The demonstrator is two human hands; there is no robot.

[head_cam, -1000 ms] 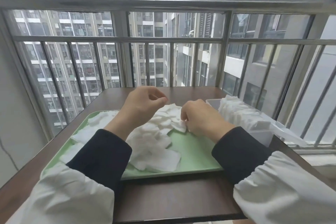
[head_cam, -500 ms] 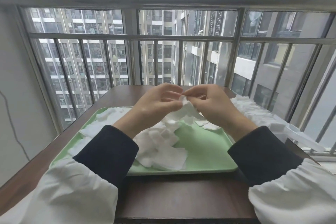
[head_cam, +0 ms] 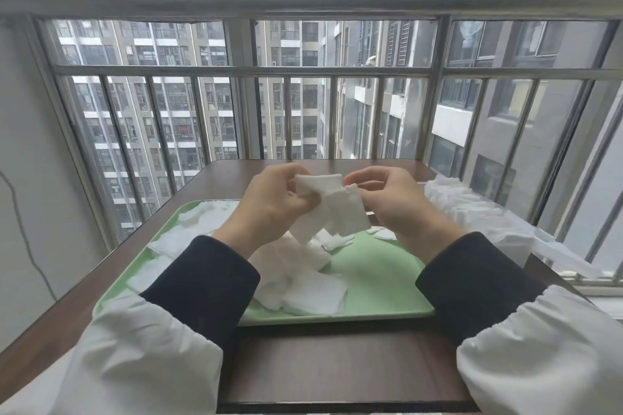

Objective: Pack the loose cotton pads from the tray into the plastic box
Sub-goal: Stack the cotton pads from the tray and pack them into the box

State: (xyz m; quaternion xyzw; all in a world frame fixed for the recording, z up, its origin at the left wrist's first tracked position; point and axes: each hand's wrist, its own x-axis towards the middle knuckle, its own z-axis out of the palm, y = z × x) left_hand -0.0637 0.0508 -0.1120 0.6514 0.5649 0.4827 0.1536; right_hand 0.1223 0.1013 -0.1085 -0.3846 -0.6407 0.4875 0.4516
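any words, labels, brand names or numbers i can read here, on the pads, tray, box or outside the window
No readable text in this picture.
The cotton pads pinched by the left hand and the right hand are plain white.
The tray is plain green and shows no print.
No label shows on the plastic box.
The buildings outside show no legible sign or number.

Tray (head_cam: 381,283) on table (head_cam: 337,367); plastic box (head_cam: 478,212) right of tray.
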